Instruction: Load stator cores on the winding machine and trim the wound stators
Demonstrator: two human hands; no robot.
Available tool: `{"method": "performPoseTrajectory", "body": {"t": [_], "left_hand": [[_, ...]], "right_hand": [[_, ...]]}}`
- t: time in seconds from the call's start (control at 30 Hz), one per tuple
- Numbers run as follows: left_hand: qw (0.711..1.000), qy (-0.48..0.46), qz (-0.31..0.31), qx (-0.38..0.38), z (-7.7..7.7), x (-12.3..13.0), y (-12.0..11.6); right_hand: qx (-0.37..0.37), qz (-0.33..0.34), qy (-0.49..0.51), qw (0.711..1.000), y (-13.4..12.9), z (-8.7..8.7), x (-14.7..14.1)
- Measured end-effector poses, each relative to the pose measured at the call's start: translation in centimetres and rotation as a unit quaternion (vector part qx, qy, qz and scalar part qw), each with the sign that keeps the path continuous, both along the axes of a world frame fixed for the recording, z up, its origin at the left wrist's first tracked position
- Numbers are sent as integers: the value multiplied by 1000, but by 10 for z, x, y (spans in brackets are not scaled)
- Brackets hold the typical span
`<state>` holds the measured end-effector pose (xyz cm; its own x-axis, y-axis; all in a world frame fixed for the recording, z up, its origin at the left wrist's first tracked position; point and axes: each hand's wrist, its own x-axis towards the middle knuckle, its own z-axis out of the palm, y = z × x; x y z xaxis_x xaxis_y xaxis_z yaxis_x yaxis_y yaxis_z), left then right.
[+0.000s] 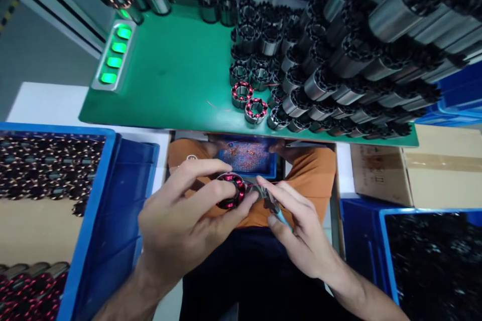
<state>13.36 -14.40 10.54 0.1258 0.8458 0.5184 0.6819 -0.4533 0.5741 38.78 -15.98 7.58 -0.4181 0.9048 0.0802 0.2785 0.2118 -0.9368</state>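
Note:
My left hand [188, 210] is closed around a metal ring-shaped core with red windings [230, 191], held above my lap. Its fingertips lie over the core's top and side. Just to the right, my right hand [301, 220] holds small pliers with a light blue handle [276, 209]. The pliers' jaws point toward the core, near its right edge, where thin red wire shows. Whether the jaws touch the wire cannot be made out. Two cores with red windings, one of them at the front [256, 110], stand on the green tabletop [169, 75].
Many metal cores [320, 83] stand in rows and stacks on the right. A panel with green buttons [115, 55] is at the left. Blue crates [92, 210] with cores flank me, with a cardboard box [382, 173] at the right. A blue tray [246, 158] sits below the table edge.

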Motion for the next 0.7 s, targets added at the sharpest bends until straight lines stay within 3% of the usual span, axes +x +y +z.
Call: {"method": "performPoseTrajectory", "body": {"t": [0.23,0.7], "left_hand": [[1000,-12,0,-17,-4,2,-4],[998,-41,-16,-36,-1,10,-9]], "right_hand": [[-15,6,4,1000,-1,-3,1],[26,-15,14,999,-6,-2,3]]}}
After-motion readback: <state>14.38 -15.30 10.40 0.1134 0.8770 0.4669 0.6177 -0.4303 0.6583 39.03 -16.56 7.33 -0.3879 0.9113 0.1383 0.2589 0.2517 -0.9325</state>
